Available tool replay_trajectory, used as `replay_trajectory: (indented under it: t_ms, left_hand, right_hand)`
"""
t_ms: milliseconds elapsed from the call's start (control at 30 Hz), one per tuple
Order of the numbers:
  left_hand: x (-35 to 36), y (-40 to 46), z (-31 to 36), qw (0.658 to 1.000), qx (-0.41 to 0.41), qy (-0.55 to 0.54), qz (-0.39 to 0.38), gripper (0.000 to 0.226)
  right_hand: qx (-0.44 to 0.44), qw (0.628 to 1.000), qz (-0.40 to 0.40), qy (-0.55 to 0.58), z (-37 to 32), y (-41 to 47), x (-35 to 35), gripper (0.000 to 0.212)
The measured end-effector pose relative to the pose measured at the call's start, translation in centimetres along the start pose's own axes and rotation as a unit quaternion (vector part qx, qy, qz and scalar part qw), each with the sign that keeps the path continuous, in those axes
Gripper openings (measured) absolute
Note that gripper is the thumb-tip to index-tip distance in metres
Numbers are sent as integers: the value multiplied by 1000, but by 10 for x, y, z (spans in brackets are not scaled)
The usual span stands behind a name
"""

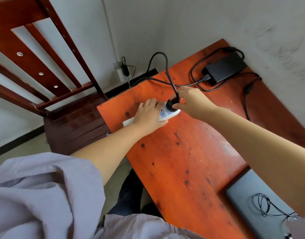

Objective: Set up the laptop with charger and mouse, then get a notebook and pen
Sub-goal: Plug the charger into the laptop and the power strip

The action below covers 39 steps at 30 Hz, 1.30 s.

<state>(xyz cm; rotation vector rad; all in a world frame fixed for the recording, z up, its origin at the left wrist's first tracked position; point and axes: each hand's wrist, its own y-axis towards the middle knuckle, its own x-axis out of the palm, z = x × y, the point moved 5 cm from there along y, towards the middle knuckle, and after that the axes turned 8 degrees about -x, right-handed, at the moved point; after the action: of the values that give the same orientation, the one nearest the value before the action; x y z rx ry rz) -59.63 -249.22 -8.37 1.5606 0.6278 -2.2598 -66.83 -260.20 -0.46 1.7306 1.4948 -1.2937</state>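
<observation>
A white power strip lies near the far left corner of the orange-red table. My left hand presses flat on top of the strip. My right hand pinches the black charger plug right at the strip's end socket. The plug's cable loops back to the black charger brick at the table's far edge by the wall. The closed grey laptop sits at the near right, with a thin coiled black cable lying on its lid.
A dark wooden chair stands left of the table. A wall socket with a small black adapter sits low on the wall behind. The grey wall runs along the table's far and right sides.
</observation>
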Motion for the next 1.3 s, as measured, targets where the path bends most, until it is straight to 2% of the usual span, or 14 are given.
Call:
replay_trajectory:
  t_ms: [167,333,467,567,733,1000,1067,1133,1233,1300]
  left_hand:
    - [0,-1,1,1000,-3,7,-2,68]
    - [-2,-1,0,1000,6,-5,3,66]
    - [-1,-1,1,1000,4,4,4,64]
    - [-1,-1,1,1000,-2,9,2,66]
    - [-2,-1,1,1000,3,-11,-1,59]
    - [-10,-2,5,997,-26,24,-71,68]
    - [-22,-5,4,999,-20,6,-47,67]
    - [-44,-10,5,999,21,-22,26,50]
    - [-77,-18,25,984,121,-40,122,23]
    - [-86,-20,56,971,196,-35,133,20]
  right_hand:
    - [3,999,3,-33,-5,6,2,18]
    - [25,998,43,34,6,-5,1,21]
    - [2,999,19,-48,-8,-1,10,16]
    - [6,999,-12,-52,-8,5,11,15]
    - [1,999,26,-33,-2,-2,18,17]
    - [32,999,8,-11,-3,-7,18,19]
    - [46,998,2,31,2,-18,15,38]
    - [76,995,37,57,13,-39,7,57]
    - [145,980,125,55,37,-84,-5,55]
    - [193,965,163,64,49,-119,-2,51]
